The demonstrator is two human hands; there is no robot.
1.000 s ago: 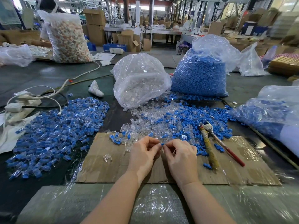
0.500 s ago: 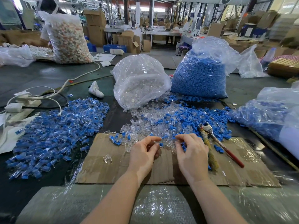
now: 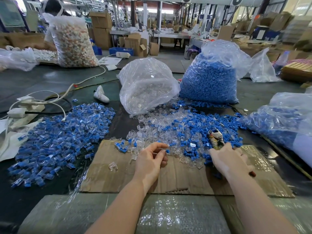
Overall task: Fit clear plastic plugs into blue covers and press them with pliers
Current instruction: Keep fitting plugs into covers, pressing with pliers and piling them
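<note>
My left hand [image 3: 150,159] pinches a small clear plug with a blue cover [image 3: 166,150] just above the cardboard sheet [image 3: 109,176]. My right hand [image 3: 226,159] lies over the handles of the pliers [image 3: 215,137], fingers curled round them; the pliers' jaws rest on the mixed pile of loose clear plugs and blue covers [image 3: 182,130]. A single clear plug [image 3: 113,166] lies alone on the cardboard.
A heap of assembled blue-and-clear pieces [image 3: 59,137] lies to the left. A bag of clear plugs [image 3: 146,86] and a bag of blue covers [image 3: 211,78] stand behind the pile. Another bag [image 3: 283,119] lies right. Power strips and cables [image 3: 25,105] lie far left.
My hands have parted. The right hand moved right from the left hand onto the pliers' handles. The left hand keeps the joined piece and stays in the middle.
</note>
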